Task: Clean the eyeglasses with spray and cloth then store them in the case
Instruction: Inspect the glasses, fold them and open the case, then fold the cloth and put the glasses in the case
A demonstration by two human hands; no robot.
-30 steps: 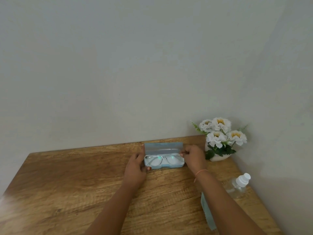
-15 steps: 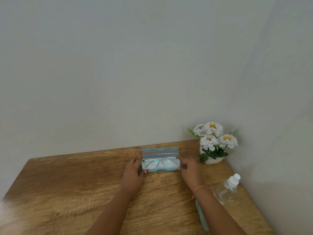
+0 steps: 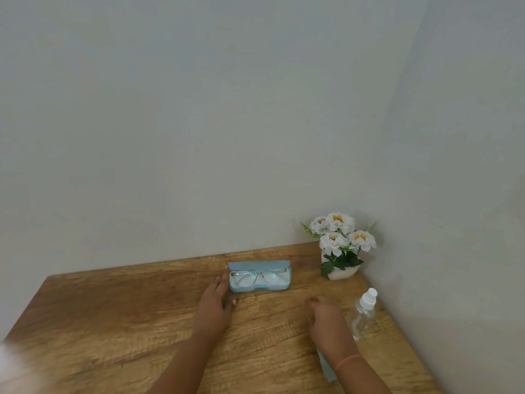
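The clear-framed eyeglasses (image 3: 257,277) lie folded inside the open light-blue case (image 3: 260,265) near the back of the wooden table (image 3: 113,322). My left hand (image 3: 214,302) rests at the case's left end, fingers touching its side. My right hand (image 3: 322,314) is off the case, low over the table to the right, fingers loosely curled and holding nothing. A clear spray bottle (image 3: 362,312) with a white nozzle lies just right of that hand. A strip of the blue cloth (image 3: 325,365) shows under my right forearm.
A white pot of white flowers (image 3: 341,245) stands in the back right corner against the walls. The table's right edge runs close to the side wall. Bare wood stretches to the left and front.
My right hand has let go of the case's right end and drawn back toward me, near the bottle. The left hand stays at the case's left end. The camera tilted slightly.
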